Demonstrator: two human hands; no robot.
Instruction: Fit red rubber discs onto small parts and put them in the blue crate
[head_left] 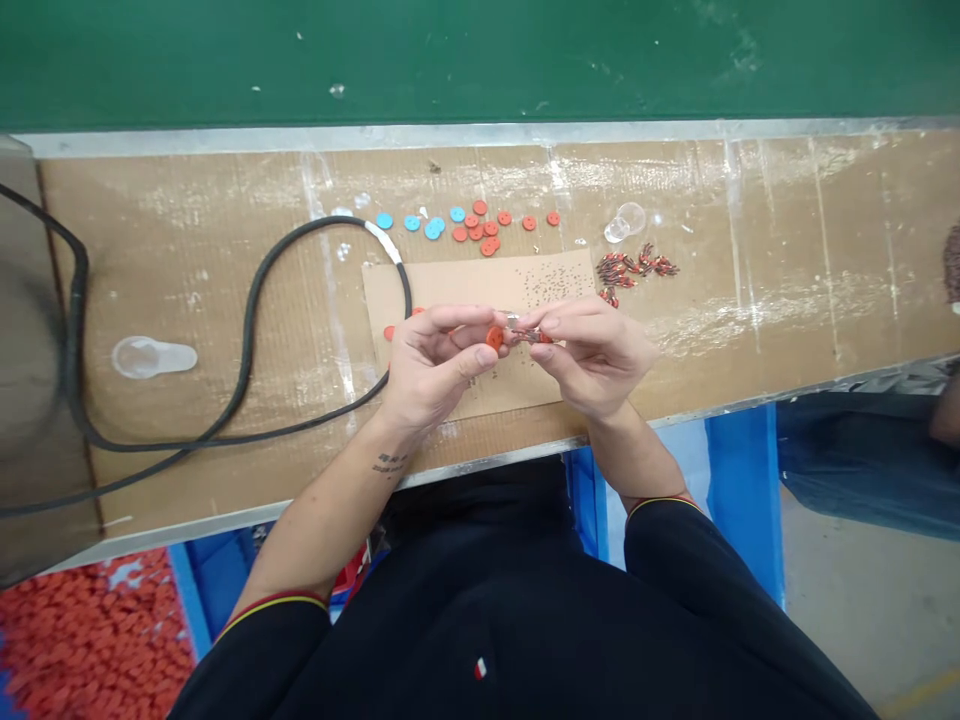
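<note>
Two items are held above a cardboard sheet (427, 285). The left hand (435, 370) has its fingers closed on an orange disc (494, 338); the right hand (592, 350) pinches a small red-and-metal part (534, 337) just beside it. Loose blue and orange discs (475, 232) lie beyond the sheet.

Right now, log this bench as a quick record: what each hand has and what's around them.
left hand: pinches an orange button
right hand: pinches a small metal-and-red piece
under hands: cardboard sheet with tiny dark bits
beyond sheet: orange buttons, blue buttons, red-and-black small parts
left side: black cable
</note>
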